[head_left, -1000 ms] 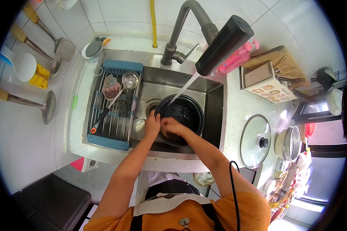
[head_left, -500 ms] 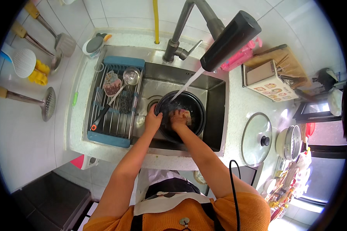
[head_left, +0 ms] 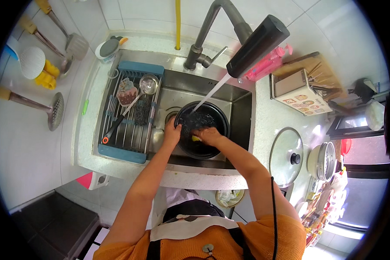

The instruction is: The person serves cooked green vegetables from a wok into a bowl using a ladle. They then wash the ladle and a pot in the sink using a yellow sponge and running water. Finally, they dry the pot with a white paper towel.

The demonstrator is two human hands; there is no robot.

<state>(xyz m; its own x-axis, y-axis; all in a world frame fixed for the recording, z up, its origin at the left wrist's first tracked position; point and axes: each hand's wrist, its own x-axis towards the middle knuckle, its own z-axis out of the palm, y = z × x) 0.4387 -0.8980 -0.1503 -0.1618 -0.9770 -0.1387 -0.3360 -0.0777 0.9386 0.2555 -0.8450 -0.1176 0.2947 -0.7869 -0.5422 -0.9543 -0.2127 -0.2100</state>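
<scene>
Sink [head_left: 242, 108], steel, set in the table [head_left: 273, 125]. Black pot [head_left: 202, 134] sits in the basin under the tap's water stream [head_left: 210, 93]. Left hand [head_left: 172, 133] grips the pot's left rim, fingers curled over the edge. Right hand [head_left: 209, 136] lies inside the pot, fingers closed on a yellow sponge [head_left: 196, 138] pressed to the inner wall. Drying rack [head_left: 128, 112] just left.
</scene>
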